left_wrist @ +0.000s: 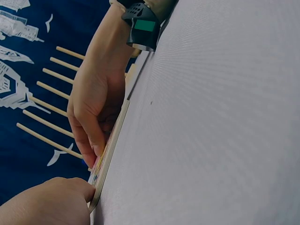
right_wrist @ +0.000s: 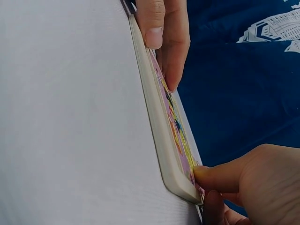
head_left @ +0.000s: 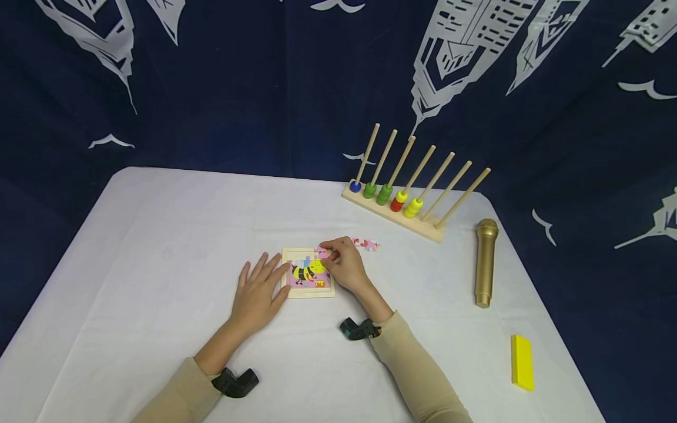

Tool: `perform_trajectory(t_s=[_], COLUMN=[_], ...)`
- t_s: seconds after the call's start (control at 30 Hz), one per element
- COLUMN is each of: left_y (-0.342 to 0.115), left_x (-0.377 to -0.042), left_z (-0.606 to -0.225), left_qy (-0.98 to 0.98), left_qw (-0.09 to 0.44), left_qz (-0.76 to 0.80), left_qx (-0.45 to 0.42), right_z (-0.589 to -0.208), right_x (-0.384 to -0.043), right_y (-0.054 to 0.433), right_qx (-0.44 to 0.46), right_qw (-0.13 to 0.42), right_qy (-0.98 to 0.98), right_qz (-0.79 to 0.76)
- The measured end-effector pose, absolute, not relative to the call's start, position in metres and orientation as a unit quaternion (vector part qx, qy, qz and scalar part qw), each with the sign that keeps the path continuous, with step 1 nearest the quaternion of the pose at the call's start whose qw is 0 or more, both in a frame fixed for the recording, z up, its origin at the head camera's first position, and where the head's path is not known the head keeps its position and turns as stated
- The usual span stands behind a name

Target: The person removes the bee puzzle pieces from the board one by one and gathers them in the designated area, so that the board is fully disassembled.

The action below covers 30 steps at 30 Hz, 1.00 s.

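A small wooden jigsaw tray lies on the table, with a bee picture in yellow, black and pink inside it. My left hand rests at the tray's left side, its fingers straight and spread, thumb and fingertips touching the border. At the upper right corner my right hand pinches a pink puzzle piece between thumb and fingers, partly hidden by them. Just beyond that hand lie loose pink puzzle pieces. In the right wrist view, the right thumb touches the puzzle's surface.
A wooden bead stand with upright pegs and coloured beads stands at the back right. To the right lie a gold microphone and a yellow block. A white cloth covers the table; a dark blue patterned curtain hangs behind.
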<state>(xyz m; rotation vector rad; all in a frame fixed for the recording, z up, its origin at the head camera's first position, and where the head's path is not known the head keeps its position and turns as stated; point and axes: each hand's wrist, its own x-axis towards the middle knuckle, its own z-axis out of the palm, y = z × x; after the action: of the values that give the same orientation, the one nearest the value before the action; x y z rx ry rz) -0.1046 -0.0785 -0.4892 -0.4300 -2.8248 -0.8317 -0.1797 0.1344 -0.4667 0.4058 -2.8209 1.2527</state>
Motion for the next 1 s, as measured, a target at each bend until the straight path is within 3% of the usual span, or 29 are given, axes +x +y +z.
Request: perform_trajectory(t_s=[0.67, 1.0], left_y=[-0.079, -0.078], left_x=[-0.105, -0.106], left_z=[-0.487, -0.488], left_qy=[-0.946, -0.947], left_qw=[0.086, 0.085], left_qz=[-0.276, -0.274], left_qx=[-0.145, -0.145], right_z=[-0.463, -0.436], right_x=[-0.181, -0.186], right_y=[0.134, 0.139], right_qx=[0.165, 0.134], right_qw=[0.054, 0.002], right_qy=[-0.892, -0.871], right_qz=[0.418, 0.473])
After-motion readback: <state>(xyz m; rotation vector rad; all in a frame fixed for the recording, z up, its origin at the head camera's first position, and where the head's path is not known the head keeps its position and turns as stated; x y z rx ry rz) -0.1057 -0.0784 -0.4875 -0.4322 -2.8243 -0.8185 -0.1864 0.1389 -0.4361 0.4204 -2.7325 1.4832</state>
